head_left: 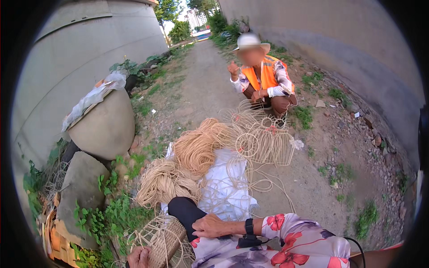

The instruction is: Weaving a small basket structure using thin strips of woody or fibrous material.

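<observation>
A partly woven basket (166, 239) of tan cord lies on its side by my left knee, loose strands sticking out around it. My left hand (140, 256) is closed at the basket's lower left edge, fingers curled against it; the lower frame edge cuts off part of this hand. Over my dark-trousered knee, my right hand (211, 227) has its fingers bent together, and whatever they may hold is hidden. Ahead of the knee sit two heaps of tan cord, a nearer bundle (166, 184) and a farther coil (199, 149), partly on a white plastic sheet (225, 178).
Facing me, a person in an orange vest (268, 73) and pale hat squats on the dirt path. Wire frames (272, 143) with round rings stand before them. A large clay jar (105, 123) and a stone slab (82, 196) are at left. Walls flank both sides.
</observation>
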Demonstrator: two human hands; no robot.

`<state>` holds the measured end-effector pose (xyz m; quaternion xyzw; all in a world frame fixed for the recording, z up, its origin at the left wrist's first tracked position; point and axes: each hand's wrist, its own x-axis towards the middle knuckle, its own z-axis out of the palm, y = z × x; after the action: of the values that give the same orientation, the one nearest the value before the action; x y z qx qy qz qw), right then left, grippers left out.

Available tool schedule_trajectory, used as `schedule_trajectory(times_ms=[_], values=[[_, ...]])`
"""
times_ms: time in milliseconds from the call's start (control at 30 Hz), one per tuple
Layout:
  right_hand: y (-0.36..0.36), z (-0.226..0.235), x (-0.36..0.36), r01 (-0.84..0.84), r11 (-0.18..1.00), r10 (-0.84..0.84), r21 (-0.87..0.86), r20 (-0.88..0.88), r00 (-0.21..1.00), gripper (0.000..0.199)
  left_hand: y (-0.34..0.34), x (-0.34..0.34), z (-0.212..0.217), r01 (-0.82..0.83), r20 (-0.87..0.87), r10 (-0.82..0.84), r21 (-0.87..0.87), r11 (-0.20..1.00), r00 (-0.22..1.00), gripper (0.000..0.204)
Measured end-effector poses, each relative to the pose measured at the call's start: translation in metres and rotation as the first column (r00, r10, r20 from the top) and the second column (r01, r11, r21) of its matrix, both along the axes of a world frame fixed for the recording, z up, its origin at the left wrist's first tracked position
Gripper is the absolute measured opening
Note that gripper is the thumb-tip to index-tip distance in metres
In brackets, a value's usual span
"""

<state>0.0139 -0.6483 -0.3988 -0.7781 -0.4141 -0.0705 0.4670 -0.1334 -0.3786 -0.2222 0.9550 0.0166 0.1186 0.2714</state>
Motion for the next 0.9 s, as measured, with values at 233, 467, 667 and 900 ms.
schedule_trajectory(times_ms=[233,467,667,900], values=[[-0.009,0.012,-0.002,-0.042,0.998,0.04,-0.055,-0.053,0.998,0.038,0.005,0.006,0.0,0.022,-0.118,-0.043,-0.177,0.984,0.992,0.028],[-0.007,0.008,-0.004,-0.01,1.0,0.01,-0.029,0.019,1.0,0.037,-0.005,0.006,0.011,-0.005,-0.167,-0.022,-0.159,0.987,0.986,0.029],[-0.007,0.011,-0.004,-0.011,1.0,0.011,-0.024,0.023,1.0,0.036,0.003,0.008,0.004,-0.012,-0.173,-0.018,-0.17,0.985,0.985,0.03],[-0.005,0.011,-0.005,0.005,1.0,-0.004,-0.003,0.076,0.997,0.035,0.0,0.009,0.004,-0.01,-0.144,-0.013,-0.159,0.987,0.99,0.027]])
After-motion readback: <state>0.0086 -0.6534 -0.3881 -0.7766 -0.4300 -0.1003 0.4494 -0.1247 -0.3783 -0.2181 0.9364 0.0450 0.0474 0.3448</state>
